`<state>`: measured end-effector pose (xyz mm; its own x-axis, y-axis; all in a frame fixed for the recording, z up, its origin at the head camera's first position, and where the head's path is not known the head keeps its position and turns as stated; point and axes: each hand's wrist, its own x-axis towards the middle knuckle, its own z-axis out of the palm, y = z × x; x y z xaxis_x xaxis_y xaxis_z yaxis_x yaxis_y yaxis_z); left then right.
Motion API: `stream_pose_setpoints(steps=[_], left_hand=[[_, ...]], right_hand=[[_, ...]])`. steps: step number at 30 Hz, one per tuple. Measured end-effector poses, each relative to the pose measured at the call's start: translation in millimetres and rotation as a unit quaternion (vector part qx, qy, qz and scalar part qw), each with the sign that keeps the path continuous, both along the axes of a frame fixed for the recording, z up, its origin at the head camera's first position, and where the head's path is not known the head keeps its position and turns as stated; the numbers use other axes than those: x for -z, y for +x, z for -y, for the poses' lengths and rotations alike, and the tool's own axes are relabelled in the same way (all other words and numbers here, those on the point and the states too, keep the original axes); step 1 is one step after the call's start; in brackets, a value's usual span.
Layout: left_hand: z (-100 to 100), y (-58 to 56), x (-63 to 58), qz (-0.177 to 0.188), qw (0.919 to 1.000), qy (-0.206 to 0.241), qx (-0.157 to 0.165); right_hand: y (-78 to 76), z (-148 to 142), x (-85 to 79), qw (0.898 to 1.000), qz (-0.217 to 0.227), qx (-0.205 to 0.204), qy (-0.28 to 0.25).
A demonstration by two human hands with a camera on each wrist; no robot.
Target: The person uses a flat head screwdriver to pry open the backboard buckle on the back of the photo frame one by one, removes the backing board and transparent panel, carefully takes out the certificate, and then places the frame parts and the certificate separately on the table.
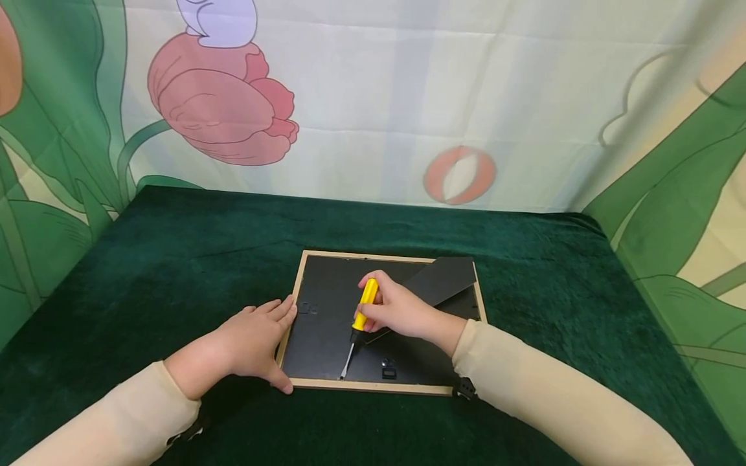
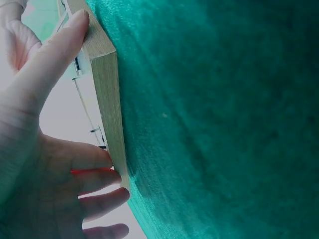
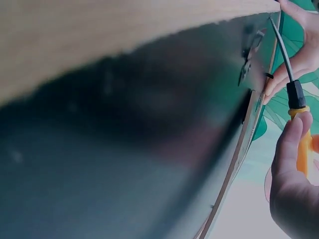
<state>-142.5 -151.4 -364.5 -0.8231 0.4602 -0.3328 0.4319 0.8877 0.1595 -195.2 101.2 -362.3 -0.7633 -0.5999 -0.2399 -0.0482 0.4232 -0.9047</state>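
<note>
Cloth (image 1: 245,226) may let the frame (image 1: 338,285) slip if the right hand (image 1: 402,310), grasping the screwdriver (image 1: 367,296), outpushes the unclenched left hand (image 1: 256,340).

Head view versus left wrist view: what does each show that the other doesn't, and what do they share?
Only the head view shows the screwdriver's yellow handle, gripped by the right hand, and the left sleeve. Only the left wrist view shows the palm side of the left hand, seen close. Both show the left hand's fingers touching the picture frame, and the green cloth under it.
</note>
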Motion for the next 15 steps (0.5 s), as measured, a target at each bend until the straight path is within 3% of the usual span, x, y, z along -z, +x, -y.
stream_pose_setpoints(steps=[9, 15], left_hand=[[-1.7, -0.2, -1.1, -0.022, 0.9994, -0.026, 0.008], [-2.4, -0.5, -0.9, -0.033, 0.9986, -0.040, 0.009]], right_hand=[[-6.0, 5.7, -0.3, 0.999, 0.031, -0.031, 0.020], [-5.1, 4.1, 0.5, 0.997, 0.053, -0.054, 0.001]])
